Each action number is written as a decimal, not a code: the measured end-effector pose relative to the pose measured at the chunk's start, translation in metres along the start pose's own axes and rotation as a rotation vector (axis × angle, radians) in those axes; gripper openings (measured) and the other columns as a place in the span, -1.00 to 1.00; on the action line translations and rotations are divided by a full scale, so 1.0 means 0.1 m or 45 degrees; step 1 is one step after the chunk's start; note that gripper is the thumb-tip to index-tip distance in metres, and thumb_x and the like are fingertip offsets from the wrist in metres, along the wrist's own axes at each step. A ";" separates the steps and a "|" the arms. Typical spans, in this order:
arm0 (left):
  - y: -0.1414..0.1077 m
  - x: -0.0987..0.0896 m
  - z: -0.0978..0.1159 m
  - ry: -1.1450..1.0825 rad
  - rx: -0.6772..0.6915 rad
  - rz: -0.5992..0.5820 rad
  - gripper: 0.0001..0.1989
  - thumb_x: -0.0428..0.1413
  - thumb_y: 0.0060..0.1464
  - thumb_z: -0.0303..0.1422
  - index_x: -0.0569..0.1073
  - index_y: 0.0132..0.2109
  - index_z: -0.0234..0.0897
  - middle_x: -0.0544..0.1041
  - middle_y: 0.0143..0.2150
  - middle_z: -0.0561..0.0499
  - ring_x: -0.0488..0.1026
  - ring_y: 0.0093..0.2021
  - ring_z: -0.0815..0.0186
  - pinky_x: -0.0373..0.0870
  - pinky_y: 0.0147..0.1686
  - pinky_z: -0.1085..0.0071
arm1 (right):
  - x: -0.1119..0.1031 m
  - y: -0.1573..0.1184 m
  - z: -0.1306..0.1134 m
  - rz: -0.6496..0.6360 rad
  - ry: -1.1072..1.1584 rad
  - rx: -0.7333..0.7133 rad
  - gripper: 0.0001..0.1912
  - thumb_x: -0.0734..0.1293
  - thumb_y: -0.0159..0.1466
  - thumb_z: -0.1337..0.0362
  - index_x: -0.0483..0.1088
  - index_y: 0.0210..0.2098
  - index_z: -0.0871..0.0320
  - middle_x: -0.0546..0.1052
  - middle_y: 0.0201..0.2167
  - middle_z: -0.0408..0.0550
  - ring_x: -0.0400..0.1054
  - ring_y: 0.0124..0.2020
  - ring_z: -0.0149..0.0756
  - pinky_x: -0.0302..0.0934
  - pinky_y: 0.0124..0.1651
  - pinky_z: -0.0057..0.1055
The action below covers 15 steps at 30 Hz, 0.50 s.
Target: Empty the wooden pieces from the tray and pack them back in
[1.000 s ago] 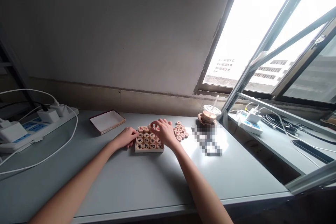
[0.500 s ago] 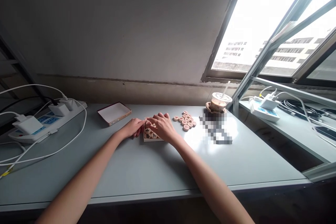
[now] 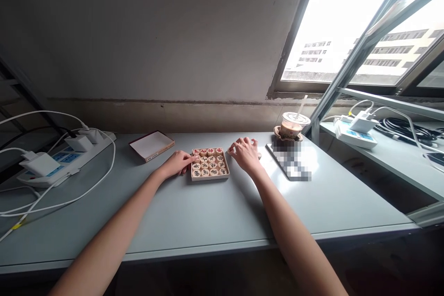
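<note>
A shallow box on the desk holds rows of round wooden chess pieces, red characters along the back and black ones in front. At its left edge rests my left hand, thumb over the rim and fingers curled around the side. Right of the box, my right hand is over the loose pieces, with thumb and finger on a red-marked piece. Most of the loose pieces are hidden beneath that hand.
The open box lid lies back left. A power strip with white cables fills the left side. A phone and a lidded drink cup are at the right, beside a metal frame.
My right hand has moved right, from over the box to the loose pieces, uncovering the box. My left hand stays at the box's left edge. The view has shifted slightly.
</note>
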<state>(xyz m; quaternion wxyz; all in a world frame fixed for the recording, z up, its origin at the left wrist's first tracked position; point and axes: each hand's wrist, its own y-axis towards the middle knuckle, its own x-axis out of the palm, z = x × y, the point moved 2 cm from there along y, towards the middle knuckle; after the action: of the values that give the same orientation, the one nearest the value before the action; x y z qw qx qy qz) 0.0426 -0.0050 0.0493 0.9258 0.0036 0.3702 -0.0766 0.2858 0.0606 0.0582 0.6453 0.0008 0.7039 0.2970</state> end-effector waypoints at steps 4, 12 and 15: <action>-0.01 0.00 0.02 0.008 0.007 0.011 -0.48 -0.09 0.01 0.09 0.25 -0.60 -0.28 0.29 -0.74 0.10 0.18 -0.75 0.43 0.12 -0.65 0.49 | -0.15 0.00 -0.23 0.076 0.249 -0.120 -0.68 0.13 0.29 0.06 0.44 -0.23 0.06 0.45 -0.20 -0.02 0.18 -0.14 -0.21 -0.11 -0.05 -0.24; 0.01 0.01 0.00 0.026 0.017 -0.016 -0.46 -0.14 0.02 0.12 0.23 -0.58 -0.28 0.30 -0.72 0.10 0.17 -0.74 0.44 0.09 -0.66 0.49 | -0.15 -0.12 -0.76 0.025 0.264 -0.390 -0.71 0.13 0.31 0.12 0.39 -0.10 0.04 0.48 -0.27 -0.03 0.22 -0.22 -0.26 -0.12 -0.15 -0.31; 0.01 0.01 0.01 0.036 0.033 -0.030 -0.46 -0.15 0.02 0.12 0.24 -0.57 -0.28 0.30 -0.71 0.10 0.17 -0.73 0.44 0.09 -0.65 0.49 | -0.15 -0.11 -0.75 0.035 0.265 -0.371 -0.72 0.14 0.31 0.12 0.37 -0.11 0.07 0.49 -0.28 -0.03 0.23 -0.22 -0.26 -0.12 -0.15 -0.31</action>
<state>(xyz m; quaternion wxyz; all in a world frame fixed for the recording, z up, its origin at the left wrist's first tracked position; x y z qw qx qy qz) 0.0439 -0.0040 0.0491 0.9193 0.0121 0.3824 -0.0923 0.2246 0.0139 0.0667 0.5580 -0.1136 0.7164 0.4031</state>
